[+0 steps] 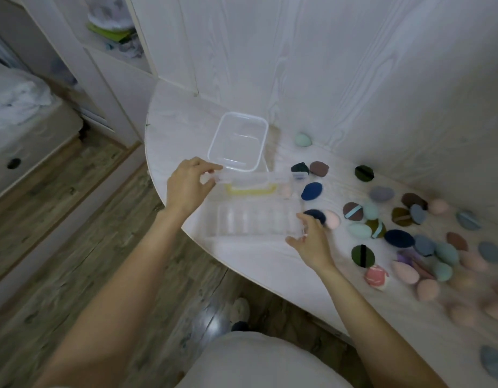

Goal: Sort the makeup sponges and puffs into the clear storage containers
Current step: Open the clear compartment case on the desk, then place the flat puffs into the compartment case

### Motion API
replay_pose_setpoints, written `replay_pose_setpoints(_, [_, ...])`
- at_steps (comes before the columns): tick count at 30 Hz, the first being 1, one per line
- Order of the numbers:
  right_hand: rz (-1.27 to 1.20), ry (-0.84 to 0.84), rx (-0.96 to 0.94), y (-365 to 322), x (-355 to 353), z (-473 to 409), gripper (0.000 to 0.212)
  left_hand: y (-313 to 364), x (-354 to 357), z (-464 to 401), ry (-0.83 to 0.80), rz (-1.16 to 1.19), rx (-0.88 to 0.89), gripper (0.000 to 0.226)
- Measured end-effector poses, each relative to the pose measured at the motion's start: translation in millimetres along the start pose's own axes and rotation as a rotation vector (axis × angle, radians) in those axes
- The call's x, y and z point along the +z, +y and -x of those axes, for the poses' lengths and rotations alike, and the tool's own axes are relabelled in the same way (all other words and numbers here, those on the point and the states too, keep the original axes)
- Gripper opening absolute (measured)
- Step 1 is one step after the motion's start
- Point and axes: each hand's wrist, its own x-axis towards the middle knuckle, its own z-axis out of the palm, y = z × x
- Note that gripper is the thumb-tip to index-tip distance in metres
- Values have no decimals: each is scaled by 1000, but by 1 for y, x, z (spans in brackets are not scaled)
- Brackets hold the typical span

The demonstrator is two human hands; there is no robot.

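A clear lidded box (253, 217) with a yellow handle (252, 189) lies on the white table (259, 256), blurred. My left hand (187, 186) grips its far left corner. My right hand (309, 239) holds its near right corner, fingers curled on the edge. Behind it stands an open clear container (238, 144) with nothing in it. Several sponges and puffs lie scattered to the right, among them a blue puff (311, 191), a pink sponge (332, 219), a mint sponge (303, 139) and a green puff with a black strap (363, 256).
White wood-grain walls close the table's far and right sides. The table's curved edge runs in front of me, with wooden floor (74, 247) below. A shelf unit (113, 37) and a bed (24, 107) stand at the left.
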Motion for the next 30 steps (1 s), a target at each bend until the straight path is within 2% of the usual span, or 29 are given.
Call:
replay_pose_setpoints(4, [44,47,-42,3,2,4,9,-2,5,-5,52,25,19,19])
replay_pose_setpoints(7, [112,104,-72,7,0,4,34,-8,5,-6,36,4,46,17])
replay_pose_setpoints(13, [206,80,-56,16,-6,5,42,-8,7,-5,54,63,-7,19])
replay_pose_setpoints(16, [195,85,-55,16,-8,5,39,-5,8,-6,102,-22,52,21])
replay_pose_setpoints(19, [203,92,-41,14,-8,6,30,-5,8,-4,136,-122,184,35])
replay_pose_setpoints(22, [181,94,-31,11,-11,10,17,5,8,6,151,-124,275,46])
replay_pose_setpoints(25, [158,79,-18,8,-16,16,23,30,16,23,184,-26,374,40])
replay_pose_setpoints(27, [154,85,-39,9,-24,23,22,55,28,35,130,86,450,35])
replay_pose_setpoints(30, [250,146,-105,21,-43,36,17,96,50,48,-75,234,502,32])
